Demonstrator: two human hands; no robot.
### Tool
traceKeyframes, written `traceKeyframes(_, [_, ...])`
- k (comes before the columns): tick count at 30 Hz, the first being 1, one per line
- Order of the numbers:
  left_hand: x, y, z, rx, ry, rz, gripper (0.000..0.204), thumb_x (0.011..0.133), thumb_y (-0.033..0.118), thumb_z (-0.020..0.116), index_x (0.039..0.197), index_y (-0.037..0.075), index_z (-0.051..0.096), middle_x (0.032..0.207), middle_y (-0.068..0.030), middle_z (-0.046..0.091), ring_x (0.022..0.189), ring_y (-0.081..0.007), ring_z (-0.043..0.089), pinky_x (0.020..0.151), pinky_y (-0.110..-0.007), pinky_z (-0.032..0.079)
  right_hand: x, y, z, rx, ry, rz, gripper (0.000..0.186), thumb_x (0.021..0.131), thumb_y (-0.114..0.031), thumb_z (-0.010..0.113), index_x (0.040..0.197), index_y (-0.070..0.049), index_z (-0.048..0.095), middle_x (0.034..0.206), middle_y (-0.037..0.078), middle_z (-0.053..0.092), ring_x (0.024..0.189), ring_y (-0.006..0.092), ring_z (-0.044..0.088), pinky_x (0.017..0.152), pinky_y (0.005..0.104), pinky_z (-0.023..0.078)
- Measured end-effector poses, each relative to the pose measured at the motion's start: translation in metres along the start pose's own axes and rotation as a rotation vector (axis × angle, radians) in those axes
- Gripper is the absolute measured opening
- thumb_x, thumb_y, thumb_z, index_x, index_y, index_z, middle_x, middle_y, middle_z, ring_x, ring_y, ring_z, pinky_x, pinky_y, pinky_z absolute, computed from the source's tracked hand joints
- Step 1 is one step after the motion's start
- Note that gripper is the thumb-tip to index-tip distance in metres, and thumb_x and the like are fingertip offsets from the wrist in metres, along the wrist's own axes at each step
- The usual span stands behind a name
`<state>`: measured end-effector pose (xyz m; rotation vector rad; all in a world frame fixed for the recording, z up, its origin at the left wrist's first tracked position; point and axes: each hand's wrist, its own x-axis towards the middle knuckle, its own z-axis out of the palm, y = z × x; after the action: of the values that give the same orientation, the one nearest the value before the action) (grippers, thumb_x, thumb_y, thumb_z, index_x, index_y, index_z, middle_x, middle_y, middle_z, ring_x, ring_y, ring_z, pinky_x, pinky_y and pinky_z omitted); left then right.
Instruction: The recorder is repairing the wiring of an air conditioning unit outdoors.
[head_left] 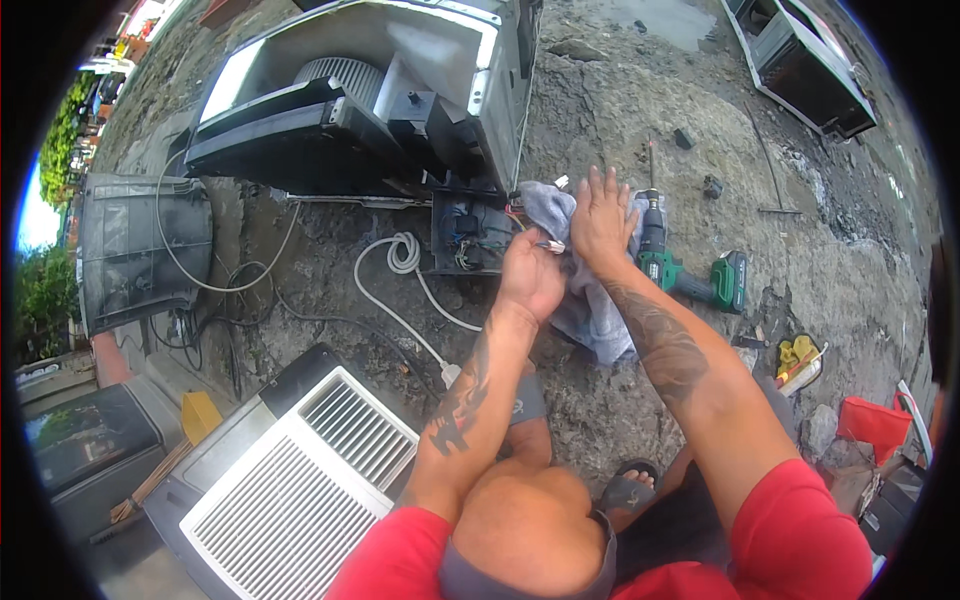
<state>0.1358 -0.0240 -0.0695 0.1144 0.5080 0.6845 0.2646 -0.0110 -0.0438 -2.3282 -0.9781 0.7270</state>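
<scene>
My left hand [531, 275] is closed around a small white wire connector [552, 246], beside an open metal control box [462, 238] with loose coloured wires. Flat on a grey cloth [597, 315] lies my right hand [600, 222], its fingers stretched out and pointing away from me. What sits beneath its palm is hidden. Just right of the cloth, a green and black cordless drill [690, 280] rests on the ground, a long bit fitted in it. Another white connector [561, 182] shows at the cloth's far edge.
An opened air conditioner housing [480, 100] with a blower wheel stands ahead. A white louvred front panel [290, 490] lies near left, by a coiled white power cord [402, 255]. A dark plastic shroud [145, 250] stands left. A red pouch [868, 428] lies at right.
</scene>
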Motion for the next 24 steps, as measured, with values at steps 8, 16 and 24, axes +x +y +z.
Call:
traceKeyframes(8, [-0.057, 0.076, 0.002, -0.110, 0.117, -0.016, 0.050, 0.097, 0.040, 0.045, 0.142, 0.019, 0.051, 0.146, -0.0223, 0.048, 0.142, -0.0391, 0.035, 0.116, -0.061, 0.013, -0.041, 0.039, -0.046, -0.223, -0.559, -0.352, 0.045, 0.099, -0.045, 0.050, 0.111, -0.006, 0.070, 0.111, 0.022, 0.064, 0.104, 0.0421, 0.061, 0.091, 0.0468, 0.048])
traceKeyframes(16, [-0.066, 0.088, 0.004, -0.226, 0.036, 0.080, 0.056, 0.098, 0.035, 0.041, 0.142, 0.001, 0.048, 0.149, -0.0227, 0.047, 0.145, -0.0349, 0.036, 0.118, -0.060, 0.010, -0.071, -0.007, -0.070, 0.008, -0.350, -0.587, 0.021, 0.083, -0.022, 0.075, 0.095, -0.006, 0.071, 0.087, 0.014, 0.061, 0.084, 0.0324, 0.064, 0.073, 0.0420, 0.052])
traceKeyframes(24, [-0.069, 0.091, 0.002, -0.335, -0.066, 0.066, 0.054, 0.105, 0.043, 0.036, 0.120, -0.004, 0.058, 0.116, -0.0175, 0.067, 0.110, -0.0284, 0.065, 0.102, -0.045, 0.048, -0.080, -0.079, 0.001, -0.057, -0.077, -1.121, 0.025, 0.085, -0.020, 0.068, 0.108, -0.011, 0.070, 0.093, 0.010, 0.060, 0.087, 0.0343, 0.065, 0.072, 0.0448, 0.054])
